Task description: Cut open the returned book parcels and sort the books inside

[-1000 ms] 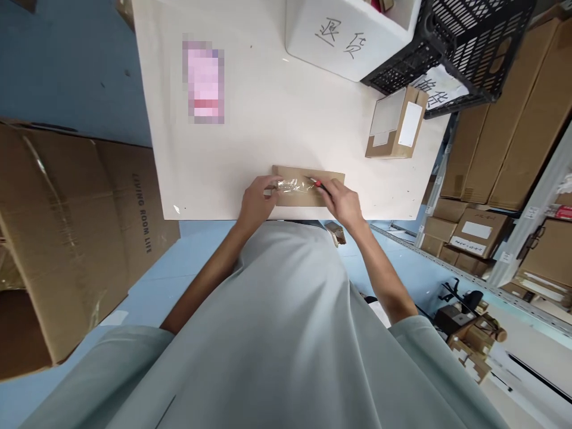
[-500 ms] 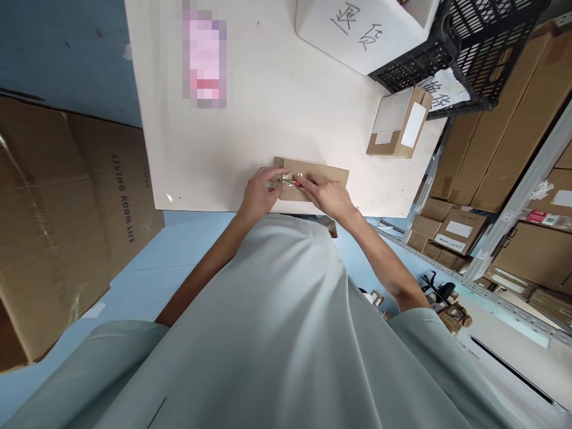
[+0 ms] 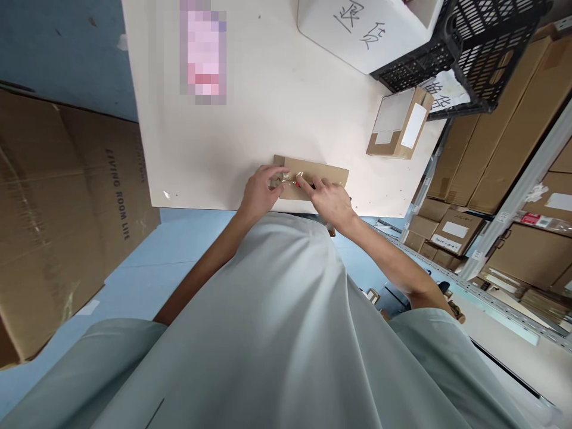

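Observation:
A flat brown cardboard box (image 3: pixel 334 174) lies at the front edge of the white table (image 3: pixel 268 113). My left hand (image 3: pixel 261 192) curls round its left end, thumb and fingers on either side. Between the fingertips some clear, shiny tape or film (image 3: pixel 286 177) shows on the cardboard. My right hand (image 3: pixel 331 201) is closed over a small red-and-black tool (image 3: pixel 298 184). A thin metal tip points from it toward my left hand. Most of the handle is hidden under my right fingers, so its exact kind cannot be made out.
A taped carton (image 3: pixel 399 124) with white labels stands at the table's right. Behind it are a white bin (image 3: pixel 357 36) and a black crate (image 3: pixel 482 53). A blurred pink item (image 3: pixel 204 53) lies at far left. A large carton (image 3: pixel 67 226) stands left; shelves of boxes (image 3: pixel 536 250) stand right.
My right hand has shifted slightly along the box and now covers more of the tool. My left hand stays at the box's left end.

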A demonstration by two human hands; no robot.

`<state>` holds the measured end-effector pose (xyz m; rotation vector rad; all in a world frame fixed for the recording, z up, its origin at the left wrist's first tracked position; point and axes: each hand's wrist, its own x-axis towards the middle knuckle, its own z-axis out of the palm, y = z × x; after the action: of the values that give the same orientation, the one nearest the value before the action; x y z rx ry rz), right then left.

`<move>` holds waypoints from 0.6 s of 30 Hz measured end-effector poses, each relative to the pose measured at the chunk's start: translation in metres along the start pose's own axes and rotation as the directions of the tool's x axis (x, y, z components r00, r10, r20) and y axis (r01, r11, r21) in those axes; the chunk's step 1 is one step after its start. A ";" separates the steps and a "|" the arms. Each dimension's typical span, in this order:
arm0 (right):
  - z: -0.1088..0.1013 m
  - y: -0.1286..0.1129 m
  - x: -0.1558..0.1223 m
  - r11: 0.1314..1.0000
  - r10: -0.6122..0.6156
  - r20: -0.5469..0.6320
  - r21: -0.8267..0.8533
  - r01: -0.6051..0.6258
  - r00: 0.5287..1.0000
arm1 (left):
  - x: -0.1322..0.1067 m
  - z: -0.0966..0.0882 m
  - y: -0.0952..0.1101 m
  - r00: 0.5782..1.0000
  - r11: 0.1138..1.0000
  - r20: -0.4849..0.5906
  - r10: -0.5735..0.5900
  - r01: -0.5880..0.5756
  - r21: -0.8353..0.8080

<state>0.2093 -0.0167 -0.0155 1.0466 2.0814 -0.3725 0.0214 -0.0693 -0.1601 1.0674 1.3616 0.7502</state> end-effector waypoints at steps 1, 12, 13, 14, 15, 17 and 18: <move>0.000 0.002 -0.001 1.000 0.006 0.011 -0.008 -0.006 1.000 | 0.000 0.000 0.000 1.000 1.000 0.001 -0.002 0.002 0.000; 0.024 0.065 -0.038 0.993 0.095 0.117 -0.088 -0.085 0.989 | -0.006 -0.003 0.023 0.998 0.998 -0.029 -0.061 0.062 0.020; 0.031 0.076 -0.043 0.990 0.113 0.121 -0.097 -0.102 0.986 | -0.007 -0.003 0.025 0.997 0.997 -0.038 -0.070 0.071 0.019; 0.039 0.087 -0.048 0.988 0.130 0.122 -0.104 -0.117 0.984 | -0.007 -0.003 0.027 0.996 0.997 -0.049 -0.079 0.080 0.018; 0.048 0.098 -0.052 0.986 0.142 0.119 -0.108 -0.129 0.983 | -0.008 -0.002 0.028 0.995 0.996 -0.060 -0.086 0.087 0.018; 0.066 0.118 -0.058 0.985 0.154 0.101 -0.100 -0.144 0.983 | -0.008 0.000 0.030 0.992 0.996 -0.084 -0.090 0.092 0.015; 0.075 0.126 -0.060 0.985 0.156 0.085 -0.087 -0.149 0.984 | -0.009 0.001 0.031 0.991 0.996 -0.095 -0.090 0.092 0.016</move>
<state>0.3675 -0.0129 -0.0114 1.1120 1.9049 -0.2531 0.0267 -0.0659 -0.1286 0.9896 1.4913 0.7284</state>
